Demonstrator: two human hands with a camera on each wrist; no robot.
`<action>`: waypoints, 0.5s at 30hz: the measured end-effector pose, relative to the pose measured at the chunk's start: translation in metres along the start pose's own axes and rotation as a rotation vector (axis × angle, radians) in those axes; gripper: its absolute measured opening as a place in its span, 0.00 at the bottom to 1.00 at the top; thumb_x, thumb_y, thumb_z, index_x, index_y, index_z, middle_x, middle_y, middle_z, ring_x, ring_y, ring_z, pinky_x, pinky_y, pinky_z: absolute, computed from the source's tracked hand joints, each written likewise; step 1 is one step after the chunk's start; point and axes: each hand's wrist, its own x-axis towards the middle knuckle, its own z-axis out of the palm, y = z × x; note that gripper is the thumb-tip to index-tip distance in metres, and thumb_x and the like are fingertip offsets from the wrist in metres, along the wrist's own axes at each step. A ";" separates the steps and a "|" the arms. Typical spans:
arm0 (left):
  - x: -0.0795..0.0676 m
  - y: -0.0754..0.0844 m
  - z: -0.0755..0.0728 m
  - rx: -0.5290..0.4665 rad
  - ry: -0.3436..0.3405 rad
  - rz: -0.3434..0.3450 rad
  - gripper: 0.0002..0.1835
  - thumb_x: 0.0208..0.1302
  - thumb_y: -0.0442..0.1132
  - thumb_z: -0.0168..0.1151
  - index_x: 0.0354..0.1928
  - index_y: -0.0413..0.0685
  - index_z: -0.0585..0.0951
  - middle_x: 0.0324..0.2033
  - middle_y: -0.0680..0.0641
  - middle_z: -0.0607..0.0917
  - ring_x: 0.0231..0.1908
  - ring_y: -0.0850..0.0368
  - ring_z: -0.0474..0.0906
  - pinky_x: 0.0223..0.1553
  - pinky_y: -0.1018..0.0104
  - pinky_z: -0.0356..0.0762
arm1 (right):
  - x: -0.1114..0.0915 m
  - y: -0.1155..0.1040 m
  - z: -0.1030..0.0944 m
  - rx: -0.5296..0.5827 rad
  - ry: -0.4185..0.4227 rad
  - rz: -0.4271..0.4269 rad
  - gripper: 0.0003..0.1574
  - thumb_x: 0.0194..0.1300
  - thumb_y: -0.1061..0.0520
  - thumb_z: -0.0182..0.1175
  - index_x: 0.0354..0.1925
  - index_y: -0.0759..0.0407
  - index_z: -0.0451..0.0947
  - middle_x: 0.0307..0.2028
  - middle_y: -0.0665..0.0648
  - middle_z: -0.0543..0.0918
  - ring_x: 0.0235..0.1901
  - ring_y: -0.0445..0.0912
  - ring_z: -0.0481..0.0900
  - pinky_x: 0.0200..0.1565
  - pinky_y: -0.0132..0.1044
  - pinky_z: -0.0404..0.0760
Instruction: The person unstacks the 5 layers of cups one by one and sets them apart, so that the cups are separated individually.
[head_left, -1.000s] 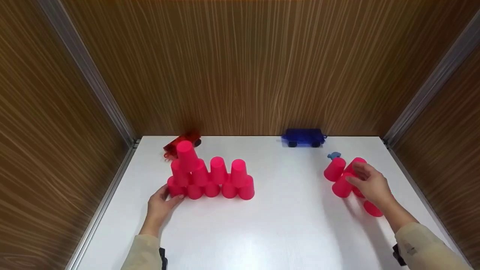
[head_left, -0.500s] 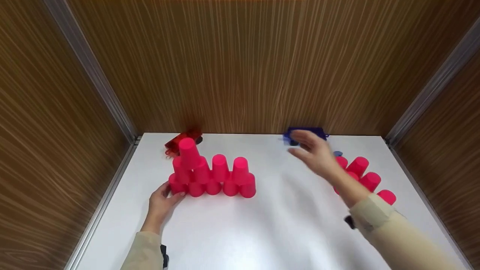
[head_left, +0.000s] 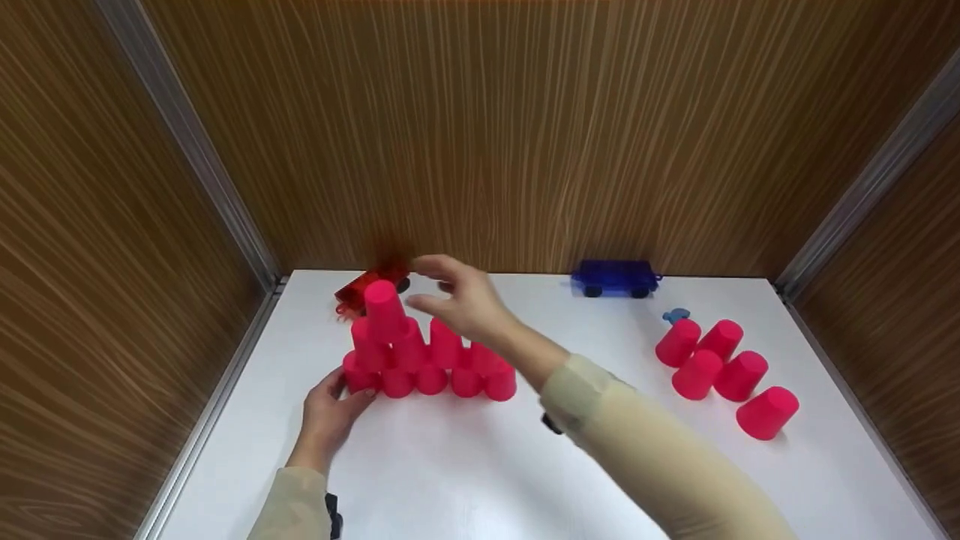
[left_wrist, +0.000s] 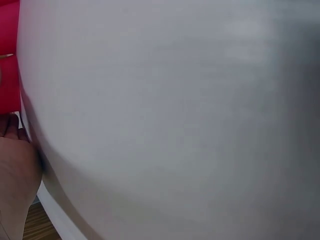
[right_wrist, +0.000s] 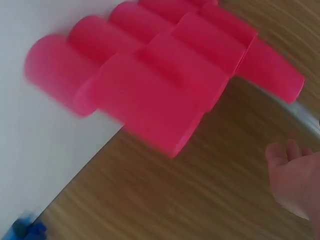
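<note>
A stack of upside-down pink cups stands in the head view, several in the bottom row, a second row on them and a single top cup (head_left: 385, 313) at the left end. My left hand (head_left: 327, 411) holds the leftmost bottom cup (head_left: 360, 375) between thumb and fingers; the left wrist view catches only part of this hand (left_wrist: 17, 165). Just right of the top cup is my right hand (head_left: 463, 296), thumb and fingers apart with nothing between them. It partly covers the second row. In the right wrist view a gap shows between this hand (right_wrist: 295, 180) and the cups (right_wrist: 150, 105).
Several loose pink cups (head_left: 697, 375) stand upside down on the white table (head_left: 480, 480) at the right, with a small blue piece (head_left: 676, 316) behind them. A red toy car (head_left: 364, 289) and a blue wheeled toy (head_left: 616, 277) are near the wooden back wall (head_left: 480, 135).
My right hand has swept left from the loose cups at the right, past the blue wheeled toy, to beside the top cup. My left hand has stayed at the leftmost bottom cup.
</note>
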 end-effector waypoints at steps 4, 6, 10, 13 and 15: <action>0.000 0.001 0.000 -0.025 0.001 -0.005 0.45 0.67 0.48 0.77 0.82 0.58 0.66 0.78 0.48 0.67 0.80 0.45 0.57 0.71 0.53 0.72 | 0.011 -0.009 0.027 -0.002 -0.019 0.010 0.40 0.68 0.48 0.75 0.73 0.48 0.74 0.67 0.47 0.79 0.64 0.42 0.76 0.67 0.34 0.76; 0.000 0.001 0.000 -0.026 0.001 0.001 0.45 0.67 0.47 0.77 0.82 0.57 0.65 0.78 0.47 0.67 0.80 0.44 0.57 0.71 0.53 0.72 | 0.015 -0.009 0.038 -0.008 -0.022 0.028 0.41 0.68 0.48 0.75 0.74 0.50 0.73 0.66 0.48 0.79 0.63 0.42 0.76 0.65 0.33 0.78; 0.001 0.000 0.000 -0.007 0.009 0.010 0.45 0.68 0.47 0.76 0.82 0.55 0.65 0.78 0.46 0.68 0.80 0.44 0.58 0.71 0.52 0.72 | 0.020 -0.005 0.052 -0.022 -0.023 0.094 0.43 0.67 0.48 0.75 0.75 0.49 0.72 0.65 0.48 0.79 0.62 0.44 0.77 0.56 0.31 0.83; 0.000 0.000 0.000 0.011 0.012 0.015 0.44 0.68 0.47 0.76 0.82 0.56 0.65 0.77 0.47 0.69 0.79 0.44 0.59 0.71 0.52 0.72 | 0.022 -0.001 0.058 -0.025 -0.015 0.137 0.42 0.66 0.47 0.76 0.74 0.47 0.72 0.64 0.48 0.79 0.63 0.46 0.76 0.53 0.31 0.85; -0.001 0.000 0.000 0.014 0.012 0.020 0.44 0.68 0.47 0.76 0.82 0.55 0.65 0.77 0.47 0.69 0.79 0.43 0.59 0.72 0.51 0.72 | 0.022 0.002 0.059 -0.010 -0.006 0.154 0.41 0.66 0.47 0.76 0.73 0.47 0.73 0.63 0.47 0.80 0.62 0.46 0.77 0.52 0.32 0.85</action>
